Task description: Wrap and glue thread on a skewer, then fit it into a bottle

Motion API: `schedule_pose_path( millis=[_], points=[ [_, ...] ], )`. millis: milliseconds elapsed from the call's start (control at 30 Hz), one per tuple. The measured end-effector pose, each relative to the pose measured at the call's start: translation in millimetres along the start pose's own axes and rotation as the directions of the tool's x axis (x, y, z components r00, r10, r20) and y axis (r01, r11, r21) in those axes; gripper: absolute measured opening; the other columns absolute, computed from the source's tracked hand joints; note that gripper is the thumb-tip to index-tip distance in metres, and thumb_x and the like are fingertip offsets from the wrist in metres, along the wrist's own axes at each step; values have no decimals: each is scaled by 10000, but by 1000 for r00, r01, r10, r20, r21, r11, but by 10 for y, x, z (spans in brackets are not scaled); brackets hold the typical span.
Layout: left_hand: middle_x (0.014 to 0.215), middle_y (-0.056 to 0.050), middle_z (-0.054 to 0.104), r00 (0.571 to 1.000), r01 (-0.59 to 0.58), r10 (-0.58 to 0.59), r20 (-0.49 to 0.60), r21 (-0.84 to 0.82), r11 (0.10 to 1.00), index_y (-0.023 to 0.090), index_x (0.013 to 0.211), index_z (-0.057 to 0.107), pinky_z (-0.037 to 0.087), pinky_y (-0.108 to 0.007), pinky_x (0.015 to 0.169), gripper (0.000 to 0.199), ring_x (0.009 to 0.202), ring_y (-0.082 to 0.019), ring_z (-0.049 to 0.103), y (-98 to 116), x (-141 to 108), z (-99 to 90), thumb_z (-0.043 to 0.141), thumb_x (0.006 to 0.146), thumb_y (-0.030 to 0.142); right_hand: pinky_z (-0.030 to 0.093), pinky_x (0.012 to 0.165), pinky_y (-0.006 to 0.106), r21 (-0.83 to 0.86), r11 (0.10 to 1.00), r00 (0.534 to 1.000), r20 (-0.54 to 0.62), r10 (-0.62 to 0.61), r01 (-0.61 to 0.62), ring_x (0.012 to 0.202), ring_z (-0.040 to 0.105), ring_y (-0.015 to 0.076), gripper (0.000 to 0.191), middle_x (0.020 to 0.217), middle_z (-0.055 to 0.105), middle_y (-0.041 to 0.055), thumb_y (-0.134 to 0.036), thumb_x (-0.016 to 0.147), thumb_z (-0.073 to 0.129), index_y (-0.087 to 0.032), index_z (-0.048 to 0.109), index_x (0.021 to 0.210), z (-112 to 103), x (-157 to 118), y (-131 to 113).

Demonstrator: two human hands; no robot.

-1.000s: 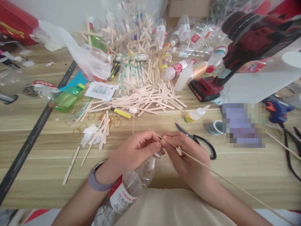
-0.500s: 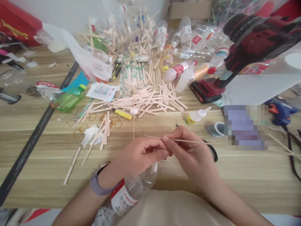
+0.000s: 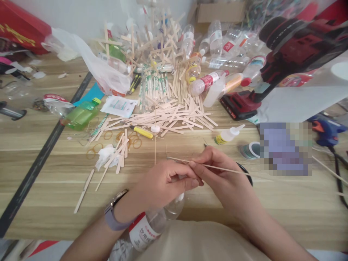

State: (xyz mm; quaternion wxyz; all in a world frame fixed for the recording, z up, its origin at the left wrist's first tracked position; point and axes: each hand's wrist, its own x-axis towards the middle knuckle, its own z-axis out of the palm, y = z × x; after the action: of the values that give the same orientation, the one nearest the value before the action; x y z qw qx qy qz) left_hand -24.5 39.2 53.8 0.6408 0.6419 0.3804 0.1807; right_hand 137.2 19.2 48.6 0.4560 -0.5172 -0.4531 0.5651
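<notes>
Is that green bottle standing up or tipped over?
Tipped over: the green bottle lies on its side on the table, its cap pointing away and to the right, not upward.

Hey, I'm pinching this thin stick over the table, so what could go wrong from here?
The thin stick pinched in your right hand might snap if bent hard. The clear bottle leans at a slant below your left hand, so a bump could shift it. And the scissors, partly hidden behind your right hand, might nick you if you reach carelessly.
</notes>
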Motion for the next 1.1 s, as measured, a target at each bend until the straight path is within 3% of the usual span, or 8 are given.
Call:
schedule_pose_path(
  millis=[167, 300, 500, 667, 867, 1000, 1100],
  points=[
    [789, 11, 666, 998, -60, 59, 24, 54, 997, 177, 819, 711, 412, -207, 652, 204, 717, -107, 568, 14, 12, 16, 567, 892, 301, 404, 430, 178, 166, 983, 997, 3, 72, -71, 466, 485, 70, 236, 543, 580, -46, -299, 727, 733, -202, 533, 647, 46, 2, 3],
    [892, -13, 699, 998, -63, 62, 20, 66, 996, 197, 877, 741, 449, -233, 727, 219, 829, -145, 613, 1, 16, 41, 569, 891, 333, 436, 470, 181, 263, 962, 996, -38, 83, -70, 536, 564, 83, 230, 623, 648, -23, -278, 712, 751, -202, 543, 650, 89, -6, 5],
    [868, 4, 722, 998, -49, 45, 41, 110, 993, 211, 888, 744, 440, -229, 701, 232, 771, -136, 623, 10, 12, 38, 555, 902, 345, 456, 502, 214, 126, 992, 999, -44, -7, 13, 571, 575, 105, 193, 645, 646, -13, -276, 724, 744, -210, 573, 663, 57, -22, 12],
    [886, -10, 712, 994, -112, 110, 21, 178, 978, 199, 838, 737, 428, -234, 748, 241, 802, -138, 607, 66, -11, 38, 548, 909, 332, 433, 461, 216, 53, 998, 999, -31, 31, -29, 535, 544, 107, 217, 615, 617, -11, -342, 718, 750, -210, 588, 655, 24, -10, 28],
    [899, -27, 705, 988, -156, 156, 19, 236, 959, 205, 858, 733, 439, -250, 770, 229, 842, -157, 608, 88, -41, 59, 534, 915, 302, 359, 391, 191, 125, 986, 994, 45, 102, -107, 442, 473, 83, 305, 498, 537, -50, -392, 695, 765, -209, 531, 628, 9, 5, -14],
    [921, -23, 704, 988, -153, 149, 32, 236, 960, 215, 884, 731, 444, -253, 790, 222, 860, -157, 616, 70, -40, 77, 532, 918, 304, 403, 427, 181, 233, 962, 989, 40, 140, -145, 480, 518, 80, 280, 560, 606, -39, -343, 685, 781, -205, 541, 646, 26, -15, -34],
    [1007, -24, 687, 989, -149, 146, 30, 215, 965, 210, 863, 723, 437, -250, 817, 203, 916, -155, 610, 59, -34, 81, 548, 908, 302, 425, 437, 187, 277, 956, 995, -5, 97, -92, 503, 547, 87, 256, 613, 650, -23, -327, 688, 779, -207, 555, 654, 25, -24, -46]
  ],
)
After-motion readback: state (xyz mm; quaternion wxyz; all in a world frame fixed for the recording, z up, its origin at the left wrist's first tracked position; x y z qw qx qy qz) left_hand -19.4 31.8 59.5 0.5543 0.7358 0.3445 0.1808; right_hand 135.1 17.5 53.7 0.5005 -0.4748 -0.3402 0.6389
